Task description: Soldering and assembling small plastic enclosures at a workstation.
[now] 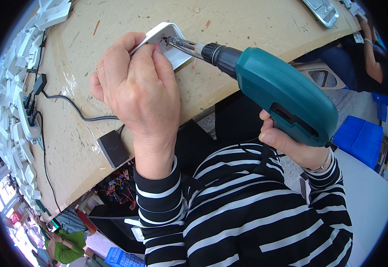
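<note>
My left hand (138,89) is closed at the near left side of a small white plastic housing (180,57) on the table. A thin red wire (158,45) comes out at its fingertips and runs into the housing. My right hand (287,142) is wrapped round the handle of a dark green soldering gun (283,91). The gun points left, and its metal tip (171,41) reaches inside the housing, close to the wire's end. Whether tip and wire touch is too small to tell. My left fingers hide part of the housing.
White plastic housings (13,111) are heaped along the left edge. A power strip (28,118) with black cables lies beside them. A black box (113,149) sits at the table's near edge. A metal tray (323,12) is at the far right, near another person's arm (371,53).
</note>
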The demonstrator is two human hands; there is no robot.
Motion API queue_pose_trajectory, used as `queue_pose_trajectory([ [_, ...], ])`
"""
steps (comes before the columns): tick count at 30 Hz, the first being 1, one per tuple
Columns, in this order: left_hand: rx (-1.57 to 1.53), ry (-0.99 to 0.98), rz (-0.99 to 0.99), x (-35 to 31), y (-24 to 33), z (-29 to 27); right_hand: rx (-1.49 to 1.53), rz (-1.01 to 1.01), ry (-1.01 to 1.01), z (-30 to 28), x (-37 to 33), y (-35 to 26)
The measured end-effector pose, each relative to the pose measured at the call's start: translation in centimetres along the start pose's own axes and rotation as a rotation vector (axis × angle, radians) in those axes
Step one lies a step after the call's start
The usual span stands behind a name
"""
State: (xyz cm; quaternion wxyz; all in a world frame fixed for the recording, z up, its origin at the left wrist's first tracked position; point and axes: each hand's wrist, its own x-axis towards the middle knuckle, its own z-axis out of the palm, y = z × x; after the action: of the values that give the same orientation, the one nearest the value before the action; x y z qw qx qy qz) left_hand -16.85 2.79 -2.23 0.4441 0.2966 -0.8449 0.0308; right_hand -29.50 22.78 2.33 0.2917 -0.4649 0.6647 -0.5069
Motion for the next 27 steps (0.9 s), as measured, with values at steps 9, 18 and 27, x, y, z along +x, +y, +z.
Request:
queue_pose_trajectory([
  [9, -0.001, 0.012, -0.005, -0.1, 0.0, 0.1, 0.052, 0.051, 0.001, 0.2, -0.3, 0.0],
  [18, 0.000, -0.006, -0.019, 0.0, 0.1, 0.1, 0.078, -0.009, 0.042, 0.7, -0.7, 1.1],
  [27, 0.018, 0.002, -0.010, 0.0, 0.1, 0.1, 0.072, 0.010, 0.038, 0.7, -1.3, 1.4],
])
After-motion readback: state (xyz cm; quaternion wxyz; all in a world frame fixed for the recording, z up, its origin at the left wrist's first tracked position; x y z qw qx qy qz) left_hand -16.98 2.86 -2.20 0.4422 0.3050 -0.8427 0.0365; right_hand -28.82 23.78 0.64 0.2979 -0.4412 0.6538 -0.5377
